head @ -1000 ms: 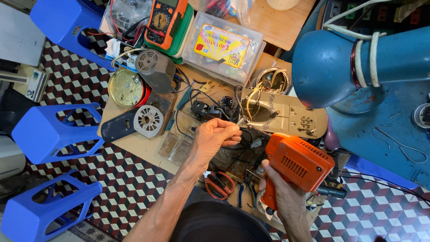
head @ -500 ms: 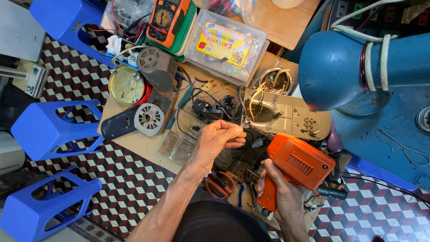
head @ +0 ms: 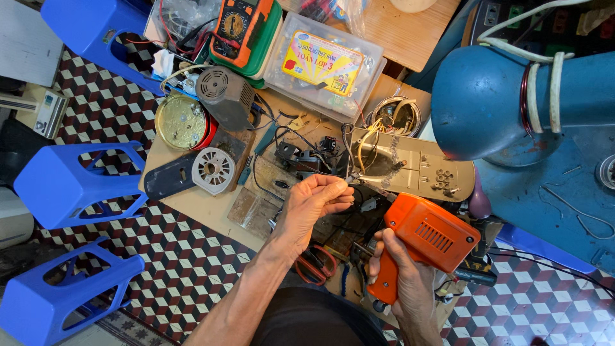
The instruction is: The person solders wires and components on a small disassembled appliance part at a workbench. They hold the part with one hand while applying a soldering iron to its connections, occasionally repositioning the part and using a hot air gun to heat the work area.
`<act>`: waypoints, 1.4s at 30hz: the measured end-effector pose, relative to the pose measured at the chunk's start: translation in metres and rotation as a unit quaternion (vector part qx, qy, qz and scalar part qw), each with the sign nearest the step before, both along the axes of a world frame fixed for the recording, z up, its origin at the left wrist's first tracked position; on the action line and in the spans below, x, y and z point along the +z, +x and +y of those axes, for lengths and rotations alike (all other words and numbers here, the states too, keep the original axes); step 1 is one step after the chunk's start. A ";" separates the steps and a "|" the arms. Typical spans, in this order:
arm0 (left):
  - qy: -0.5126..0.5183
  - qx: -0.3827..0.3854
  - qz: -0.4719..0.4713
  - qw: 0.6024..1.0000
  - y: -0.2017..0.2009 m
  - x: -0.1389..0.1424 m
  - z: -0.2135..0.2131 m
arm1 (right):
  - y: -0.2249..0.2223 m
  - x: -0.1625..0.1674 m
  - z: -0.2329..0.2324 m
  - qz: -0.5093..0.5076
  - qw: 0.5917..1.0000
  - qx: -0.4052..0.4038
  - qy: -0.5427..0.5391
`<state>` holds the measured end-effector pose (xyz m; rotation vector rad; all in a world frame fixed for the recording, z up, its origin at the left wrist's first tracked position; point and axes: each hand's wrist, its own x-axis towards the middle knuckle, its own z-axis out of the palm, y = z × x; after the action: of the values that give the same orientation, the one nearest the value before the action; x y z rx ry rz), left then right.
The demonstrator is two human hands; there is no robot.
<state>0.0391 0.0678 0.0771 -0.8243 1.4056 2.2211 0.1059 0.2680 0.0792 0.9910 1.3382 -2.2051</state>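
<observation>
Hands | right (head: 403,275) grips orange soldering gun (head: 426,240) | left (head: 311,205) pinches thin wire (head: 359,181) over surface (head: 186,202)

Right hand (head: 400,282): with the orange soldering gun (head: 426,240) gripped by its handle, shifted slightly up and toward the left hand since the first earlier frame; the gun's body now lies just below the beige plastic casing (head: 416,170).

Left hand (head: 314,205): fingertips curled tighter, pinched on something too small to make out, where before they were looser; position on the workboard nearly unchanged.
</observation>
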 end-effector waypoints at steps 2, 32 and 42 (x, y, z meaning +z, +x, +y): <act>0.001 0.001 0.004 1.000 -0.012 -0.003 0.006 | -0.009 -0.005 0.007 0.004 1.000 -0.007 -0.014; -0.070 -0.064 0.075 0.993 -0.005 -0.048 0.037 | -0.017 -0.028 0.065 0.021 0.995 0.072 0.070; -0.123 -0.056 0.090 0.987 0.004 -0.042 0.049 | -0.012 -0.021 0.066 0.042 0.986 0.084 0.139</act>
<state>0.0429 0.1170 0.0356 -0.6158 1.7929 2.1079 0.0935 0.3337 0.0578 0.8469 1.7377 -1.9908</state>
